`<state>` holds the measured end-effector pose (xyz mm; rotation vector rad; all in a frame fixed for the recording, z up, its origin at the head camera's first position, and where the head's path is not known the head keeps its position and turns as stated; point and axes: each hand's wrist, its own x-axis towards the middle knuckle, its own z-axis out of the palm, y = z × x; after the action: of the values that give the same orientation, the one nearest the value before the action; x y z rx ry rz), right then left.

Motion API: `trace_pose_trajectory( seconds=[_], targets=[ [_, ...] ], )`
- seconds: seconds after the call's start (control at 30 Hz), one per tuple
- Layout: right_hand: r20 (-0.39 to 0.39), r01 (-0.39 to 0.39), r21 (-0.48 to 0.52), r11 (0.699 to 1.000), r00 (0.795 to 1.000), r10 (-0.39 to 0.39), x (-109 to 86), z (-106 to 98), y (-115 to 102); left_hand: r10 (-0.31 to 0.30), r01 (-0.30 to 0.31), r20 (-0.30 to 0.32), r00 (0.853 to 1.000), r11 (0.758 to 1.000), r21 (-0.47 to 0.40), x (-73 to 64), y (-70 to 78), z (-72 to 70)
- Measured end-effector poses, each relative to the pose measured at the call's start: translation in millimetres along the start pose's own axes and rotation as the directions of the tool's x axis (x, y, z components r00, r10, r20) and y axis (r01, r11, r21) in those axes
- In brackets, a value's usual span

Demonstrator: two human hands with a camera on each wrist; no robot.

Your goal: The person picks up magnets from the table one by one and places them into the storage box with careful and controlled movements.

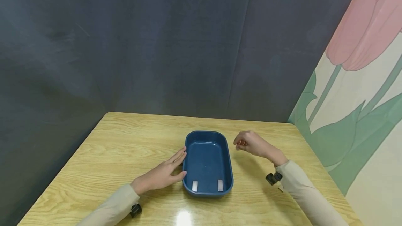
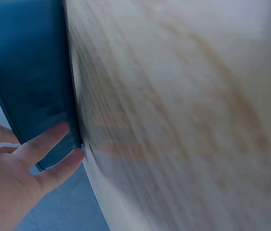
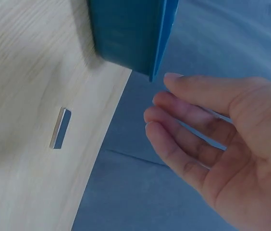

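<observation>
A deep blue rectangular tray with rounded corners stands on the wooden table. Inside, at its near end, lie two small pale rectangular pieces: one on the left, another on the right. My left hand rests its extended fingers against the tray's left side; the left wrist view shows fingertips on the outer wall. Just off the tray's right side, my right hand hovers above the table, fingers loosely bent and holding nothing. A small thin rectangular piece is on the table, mostly hidden by the right sleeve in the head view.
The light wooden table has its far edge along a dark curtain. To the right rises a wall painted with tulips. Each wrist carries a small black camera, such as the right one.
</observation>
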<state>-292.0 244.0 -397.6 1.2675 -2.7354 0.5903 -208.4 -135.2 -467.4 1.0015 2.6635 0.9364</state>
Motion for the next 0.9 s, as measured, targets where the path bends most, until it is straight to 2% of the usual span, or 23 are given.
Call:
trace_pose_trajectory(
  seconds=[0.2,0.5,0.9],
  targets=[
    [0.020,-0.034,0.002,0.999,0.999,0.034,-1.1,2.1,6.9,-0.013,0.013,0.010,1.000,1.000,-0.005,0.3,-0.6,0.8],
    [0.006,-0.010,-0.014,1.000,1.000,0.010,-1.8,9.9,20.7,-0.014,0.014,0.009,1.000,1.000,0.004,0.5,0.4,-0.2],
    [0.041,-0.004,-0.030,1.000,0.999,0.005,-0.8,18.9,36.4,-0.020,0.020,0.017,1.000,1.000,0.000,0.3,0.9,-1.0]
  ],
)
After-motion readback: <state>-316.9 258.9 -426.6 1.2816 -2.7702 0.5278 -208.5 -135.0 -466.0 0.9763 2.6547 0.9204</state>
